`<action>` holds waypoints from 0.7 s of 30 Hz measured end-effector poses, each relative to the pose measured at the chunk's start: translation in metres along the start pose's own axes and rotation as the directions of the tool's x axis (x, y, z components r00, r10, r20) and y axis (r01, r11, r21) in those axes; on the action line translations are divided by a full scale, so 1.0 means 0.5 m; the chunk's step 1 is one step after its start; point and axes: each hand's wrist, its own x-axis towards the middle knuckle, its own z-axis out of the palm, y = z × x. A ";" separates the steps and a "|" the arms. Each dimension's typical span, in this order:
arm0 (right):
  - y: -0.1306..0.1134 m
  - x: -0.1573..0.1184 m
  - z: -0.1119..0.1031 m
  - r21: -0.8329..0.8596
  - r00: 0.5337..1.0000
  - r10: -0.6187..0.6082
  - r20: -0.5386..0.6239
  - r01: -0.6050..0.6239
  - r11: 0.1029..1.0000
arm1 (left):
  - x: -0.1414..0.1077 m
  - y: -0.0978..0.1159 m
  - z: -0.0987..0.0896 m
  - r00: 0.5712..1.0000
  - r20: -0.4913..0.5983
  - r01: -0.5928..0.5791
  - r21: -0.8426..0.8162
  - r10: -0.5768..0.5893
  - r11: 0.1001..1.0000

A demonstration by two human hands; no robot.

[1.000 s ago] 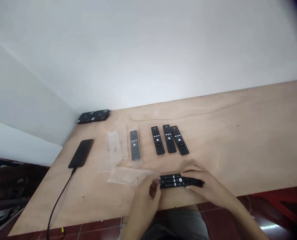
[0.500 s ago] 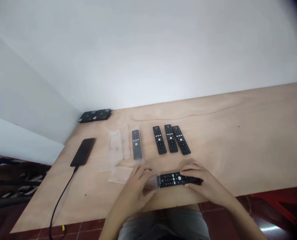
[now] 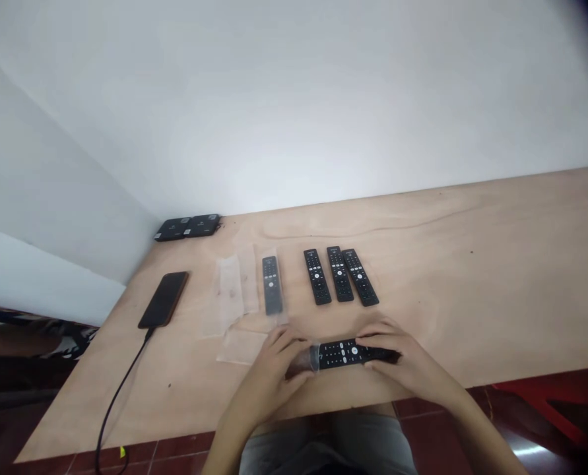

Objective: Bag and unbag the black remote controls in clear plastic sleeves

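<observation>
A black remote control [image 3: 340, 354] lies sideways between my hands, just above or on the table near its front edge. My right hand [image 3: 390, 349] is closed around its right end. Over the remote's left end sits the mouth of a clear plastic sleeve [image 3: 315, 358], which my left hand [image 3: 281, 361] pinches between thumb and fingers. Beyond my hands lie three bare black remotes [image 3: 340, 274], the right two touching. To their left another remote [image 3: 272, 284] rests inside a translucent sleeve.
Flat translucent sleeves [image 3: 230, 290] lie on the wooden table [image 3: 472, 297] at left. Farther left is a phone [image 3: 163, 299] with a black cable [image 3: 120, 389] running over the front edge. Two black boxes [image 3: 202, 225] sit in the back corner by the wall. A red stool [image 3: 546, 396] stands below, right.
The sleeve's mouth has slid slightly farther over the remote's left end, with my left hand moving a little to the right. My right hand keeps its hold.
</observation>
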 end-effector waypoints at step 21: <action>-0.018 0.004 -0.013 0.061 0.997 0.064 0.038 -0.066 0.996 | -0.008 0.014 0.000 0.999 -0.028 -0.018 -0.009 0.018 1.000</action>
